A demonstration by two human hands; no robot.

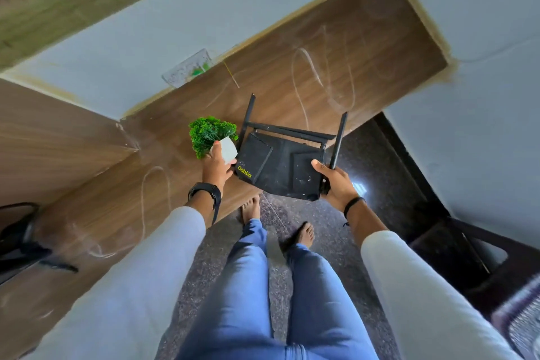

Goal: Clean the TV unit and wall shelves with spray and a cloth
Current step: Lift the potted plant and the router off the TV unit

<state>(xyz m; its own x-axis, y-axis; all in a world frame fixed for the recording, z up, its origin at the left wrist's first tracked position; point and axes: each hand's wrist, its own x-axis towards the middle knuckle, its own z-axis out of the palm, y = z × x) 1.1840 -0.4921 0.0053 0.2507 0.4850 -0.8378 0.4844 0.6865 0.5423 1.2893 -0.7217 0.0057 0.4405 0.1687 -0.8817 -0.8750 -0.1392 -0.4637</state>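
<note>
Holding two things lifted off the wooden TV unit (181, 184), the person stands facing it with both hands full. The left hand (217, 166) curls its fingers round the white pot of a small artificial plant (211, 133), whose green leaves point away from the wrist. The right hand (336, 181) grips the near corner of a black router (277, 166), thumb on top; its antennas (339, 140) stick out beyond the hand, and the yellow word "Dabba" sits on the corner just beside the left hand. Plant pot and router almost touch between the two hands. Beyond both hands the brown top of the TV unit shows pale curved wipe or dust streaks (309, 85), and a clear wall plate (187, 70) sits on the wall past the left hand. Neither spray bottle nor cloth is in view. The step in hand looks like clearing the surface so it can be wiped. Next, both items likely need setting down somewhere off the streaked area, the router gently because of its thin antennas, to free the hands for spray and cloth.
</note>
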